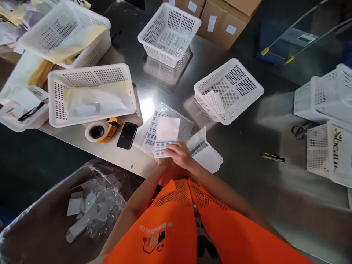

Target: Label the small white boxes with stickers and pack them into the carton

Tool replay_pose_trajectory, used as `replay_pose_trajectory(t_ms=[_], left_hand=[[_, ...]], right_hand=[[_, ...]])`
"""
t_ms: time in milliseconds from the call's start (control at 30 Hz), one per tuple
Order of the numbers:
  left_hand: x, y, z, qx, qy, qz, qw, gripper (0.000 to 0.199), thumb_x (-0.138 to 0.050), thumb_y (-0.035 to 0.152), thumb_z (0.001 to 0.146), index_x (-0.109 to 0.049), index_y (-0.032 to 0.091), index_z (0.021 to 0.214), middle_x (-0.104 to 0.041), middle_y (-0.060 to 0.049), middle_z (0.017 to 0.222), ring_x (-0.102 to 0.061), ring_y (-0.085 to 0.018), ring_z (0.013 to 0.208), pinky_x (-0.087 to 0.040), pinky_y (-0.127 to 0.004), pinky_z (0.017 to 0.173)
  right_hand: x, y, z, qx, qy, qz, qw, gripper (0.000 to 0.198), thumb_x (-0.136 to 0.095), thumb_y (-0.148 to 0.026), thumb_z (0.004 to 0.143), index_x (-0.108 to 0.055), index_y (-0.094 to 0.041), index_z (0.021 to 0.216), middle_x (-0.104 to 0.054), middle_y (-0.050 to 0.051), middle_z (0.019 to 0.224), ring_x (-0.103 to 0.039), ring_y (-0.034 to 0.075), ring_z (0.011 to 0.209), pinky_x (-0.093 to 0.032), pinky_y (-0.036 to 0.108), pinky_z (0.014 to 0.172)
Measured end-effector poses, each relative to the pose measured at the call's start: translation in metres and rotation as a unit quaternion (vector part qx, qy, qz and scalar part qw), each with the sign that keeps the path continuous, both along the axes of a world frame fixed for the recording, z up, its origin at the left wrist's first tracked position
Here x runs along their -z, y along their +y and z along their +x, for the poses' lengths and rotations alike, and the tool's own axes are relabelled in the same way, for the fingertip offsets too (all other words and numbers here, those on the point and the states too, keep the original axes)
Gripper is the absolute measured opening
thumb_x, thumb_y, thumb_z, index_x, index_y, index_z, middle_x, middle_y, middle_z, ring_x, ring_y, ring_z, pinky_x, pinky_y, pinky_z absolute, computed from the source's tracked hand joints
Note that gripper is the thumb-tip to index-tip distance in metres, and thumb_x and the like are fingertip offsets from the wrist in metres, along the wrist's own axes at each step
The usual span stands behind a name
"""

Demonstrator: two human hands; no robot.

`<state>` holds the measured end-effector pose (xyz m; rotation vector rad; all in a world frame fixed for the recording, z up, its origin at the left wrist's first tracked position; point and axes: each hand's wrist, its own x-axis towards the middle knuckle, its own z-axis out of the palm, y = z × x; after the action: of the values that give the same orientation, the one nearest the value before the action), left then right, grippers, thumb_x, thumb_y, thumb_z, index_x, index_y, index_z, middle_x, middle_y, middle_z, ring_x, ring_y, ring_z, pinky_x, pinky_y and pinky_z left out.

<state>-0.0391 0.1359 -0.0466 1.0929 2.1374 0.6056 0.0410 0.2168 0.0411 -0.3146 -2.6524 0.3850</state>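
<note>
- The right hand [180,154] is laid over the near right corner of a label sheet [165,136], with fingers curled loosely onto the paper; the sheet appears pinched or pressed there, its far half blank white and its near strip printed with small blue labels
- The left hand [164,161] is mostly hidden behind the right wrist and the sheet; whether it is open or closed cannot be told
- The label sheet is held just above a clear plastic bag [176,124] of further label sheets, which lies flat on the surface [247,154] near its near-left edge; it seems kept low so that labels can be peeled close to the stock
- A stack of white papers [207,152] lies fanned just right of the hands, within easy reach
- A white basket [229,90] with a few slips inside stands just beyond, to the right; an empty-looking basket [169,33] stands farther off; a long basket [90,93] holding a pale bag sits to the left
- A tape dispenser [103,130] and a phone [127,135] rest close to the surface's near-left edge, left of the bag
- Open room lies to the right, where only a yellow-and-black cutter [273,157] and scissors [299,131] interrupt the bare metal before more baskets [327,121] at the far right
- A lined waste bin [55,220] with scraps stands below the edge, near left
</note>
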Motion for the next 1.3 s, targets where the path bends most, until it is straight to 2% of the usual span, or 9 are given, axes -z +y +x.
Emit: replay_pose_trajectory(t_ms=[100, 200, 367, 567, 767, 867, 967, 1133, 1300], left_hand=[[0.007, -0.006, -0.010, 0.021, 0.020, -0.020, 0.999, 0.048, -0.055, 0.017, 0.092, -0.056, 0.019, 0.140, -0.054, -0.016, 0.146, -0.043, -0.037, 0.142, -0.029, -0.072, 0.114], [0.009, -0.015, -0.026, 0.043, 0.041, -0.022, 0.998, 0.048, -0.056, 0.012, 0.089, -0.061, 0.017, 0.137, -0.048, -0.016, 0.152, -0.030, -0.040, 0.149, -0.016, -0.068, 0.121], [0.007, -0.020, -0.039, 0.051, 0.062, -0.013, 0.997, 0.049, -0.052, 0.008, 0.090, -0.064, 0.018, 0.136, -0.051, -0.016, 0.149, -0.037, -0.040, 0.145, -0.028, -0.063, 0.119], [-0.006, -0.018, -0.049, -0.004, 0.104, 0.003, 0.995, 0.056, -0.030, 0.005, 0.095, -0.047, 0.007, 0.148, -0.052, -0.021, 0.147, -0.053, -0.029, 0.135, -0.053, -0.043, 0.105], [-0.029, -0.025, -0.047, 0.013, 0.116, 0.033, 0.993, 0.052, -0.032, 0.010, 0.098, -0.050, 0.013, 0.147, -0.047, -0.016, 0.152, -0.043, -0.029, 0.142, -0.041, -0.046, 0.116], [-0.037, -0.031, -0.045, 0.027, 0.115, 0.032, 0.993, 0.053, -0.030, 0.011, 0.099, -0.051, 0.013, 0.147, -0.046, -0.016, 0.152, -0.042, -0.030, 0.142, -0.040, -0.047, 0.117], [-0.040, -0.036, -0.043, 0.043, 0.113, 0.019, 0.993, 0.053, -0.028, 0.013, 0.100, -0.051, 0.013, 0.147, -0.045, -0.015, 0.152, -0.040, -0.029, 0.144, -0.037, -0.047, 0.118], [-0.041, -0.038, -0.041, 0.062, 0.114, 0.001, 0.992, 0.053, -0.029, 0.013, 0.100, -0.050, 0.014, 0.148, -0.041, -0.012, 0.155, -0.036, -0.029, 0.146, -0.036, -0.048, 0.119], [-0.038, -0.036, -0.038, 0.102, 0.117, -0.027, 0.988, 0.051, -0.030, 0.020, 0.102, -0.049, 0.014, 0.149, -0.041, -0.012, 0.156, -0.036, -0.031, 0.147, -0.034, -0.050, 0.119]], right_hand=[[0.043, -0.011, -0.003, -0.018, -0.200, -0.041, 0.979, 0.030, -0.047, -0.020, 0.101, -0.071, -0.030, 0.116, -0.058, 0.001, 0.126, -0.046, 0.016, 0.126, -0.038, 0.039, 0.110], [0.060, -0.019, 0.013, 0.048, -0.284, -0.060, 0.956, 0.039, -0.044, -0.016, 0.100, -0.065, -0.030, 0.130, -0.056, 0.005, 0.131, -0.045, 0.021, 0.125, -0.037, 0.046, 0.109], [0.051, -0.033, 0.031, 0.159, -0.350, -0.071, 0.921, 0.049, -0.033, -0.018, 0.102, -0.055, -0.027, 0.145, -0.055, 0.011, 0.129, -0.051, 0.021, 0.112, -0.041, 0.043, 0.102], [0.041, -0.031, 0.027, 0.279, -0.423, -0.092, 0.857, 0.057, -0.032, -0.017, 0.100, -0.042, -0.017, 0.155, -0.053, 0.016, 0.124, -0.056, 0.019, 0.102, -0.047, 0.033, 0.090], [0.035, -0.027, 0.011, 0.316, -0.461, -0.123, 0.820, 0.060, -0.040, -0.019, 0.097, -0.038, -0.014, 0.157, -0.048, 0.019, 0.128, -0.061, 0.017, 0.092, -0.051, 0.028, 0.081], [0.040, -0.028, -0.004, 0.321, -0.435, -0.147, 0.829, 0.065, -0.044, -0.023, 0.097, -0.030, -0.009, 0.159, -0.047, 0.022, 0.131, -0.062, 0.019, 0.098, -0.054, 0.026, 0.081], [0.051, -0.027, -0.021, 0.296, -0.348, -0.186, 0.870, 0.061, -0.035, -0.017, 0.099, -0.026, -0.005, 0.158, -0.050, 0.022, 0.128, -0.061, 0.016, 0.099, -0.055, 0.023, 0.084], [0.069, -0.019, -0.052, 0.165, -0.303, -0.221, 0.912, 0.049, -0.037, -0.025, 0.104, -0.039, -0.004, 0.148, -0.052, 0.016, 0.132, -0.055, 0.011, 0.120, -0.049, 0.022, 0.108], [0.066, -0.015, -0.034, 0.091, -0.304, -0.220, 0.923, 0.045, -0.048, -0.018, 0.095, -0.054, -0.009, 0.139, -0.041, 0.013, 0.148, -0.040, 0.021, 0.140, -0.033, 0.043, 0.126]])
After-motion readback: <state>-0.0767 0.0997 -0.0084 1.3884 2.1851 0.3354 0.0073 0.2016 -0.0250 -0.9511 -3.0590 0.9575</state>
